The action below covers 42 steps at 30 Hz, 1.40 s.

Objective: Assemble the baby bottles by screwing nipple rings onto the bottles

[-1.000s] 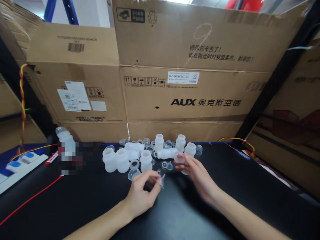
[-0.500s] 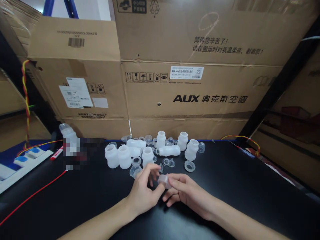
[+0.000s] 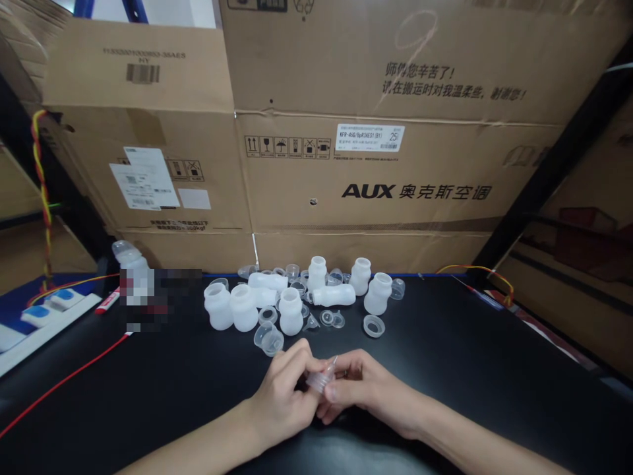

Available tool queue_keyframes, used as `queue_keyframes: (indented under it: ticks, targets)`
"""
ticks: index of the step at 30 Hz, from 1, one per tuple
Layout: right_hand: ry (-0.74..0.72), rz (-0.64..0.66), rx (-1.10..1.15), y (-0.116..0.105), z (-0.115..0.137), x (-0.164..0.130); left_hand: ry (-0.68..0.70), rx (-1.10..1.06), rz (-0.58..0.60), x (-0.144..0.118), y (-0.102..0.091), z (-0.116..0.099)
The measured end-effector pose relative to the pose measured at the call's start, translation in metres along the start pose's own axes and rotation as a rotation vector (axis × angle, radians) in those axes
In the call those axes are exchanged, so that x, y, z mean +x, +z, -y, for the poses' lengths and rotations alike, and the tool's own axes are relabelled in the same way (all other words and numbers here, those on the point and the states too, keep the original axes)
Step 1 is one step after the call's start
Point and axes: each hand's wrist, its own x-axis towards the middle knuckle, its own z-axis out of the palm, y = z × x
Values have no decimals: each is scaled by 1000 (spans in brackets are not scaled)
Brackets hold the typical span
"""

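Note:
Close together above the black table, my left hand [image 3: 289, 389] and my right hand [image 3: 359, 389] both have closed fingers on a small translucent bottle collar [image 3: 319, 380]. Ridges run round the collar, and a clear pointed nipple tip [image 3: 335, 362] rises from it between the fingers. Fingertips cover part of the piece. Just beyond my left hand lie two clear caps [image 3: 271, 342], one against the other. A loose nipple [image 3: 311, 322] and a pair of flat clear discs [image 3: 327, 318] lie farther back. An upright white bottle [image 3: 291, 313] without a cap stands behind them.
Several more open white bottles [image 3: 378, 295] stand at the back, with others lying on their sides [image 3: 334, 295]. A loose ring [image 3: 374, 326] lies at the right. A capped bottle [image 3: 129, 254], a red marker [image 3: 107, 301] and a power strip [image 3: 54, 330] are on the left. Cardboard [image 3: 297, 218] walls the back.
My left hand's fingers have closed in on the collar from the open curl they had. The collar has tilted, showing its ridges and pointed tip, and both hands have come slightly nearer.

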Motion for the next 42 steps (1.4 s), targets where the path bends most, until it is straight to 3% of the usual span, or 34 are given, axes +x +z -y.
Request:
queue_keyframes:
  ticks: [9,14,18,22,26,30,36,42]
  targets:
    - [1,-8,-17,8,-1,-1,-16,10,-63,-5,7,5]
    - [-154,-111,-30,11,2,6,-35,-7,-71,11,4,1]
    - [-309,-265,-138,-2,2,13,-74,-12,90,19,-6,-4]
    - [-401,-377,-398,-22,-1,16,-189,-72,222,16,-14,-7]
    - [-502,-394,-664,-30,-5,13,-263,-65,155,14,-14,-7]
    - [-490,-352,-932,-24,-7,10,-202,71,82,17,-13,-2]
    - [-424,-288,-1107,-25,-6,10,-130,188,-3,25,-29,13]
    - [-388,-255,-1195,-29,-5,10,-26,585,-191,40,-44,21]
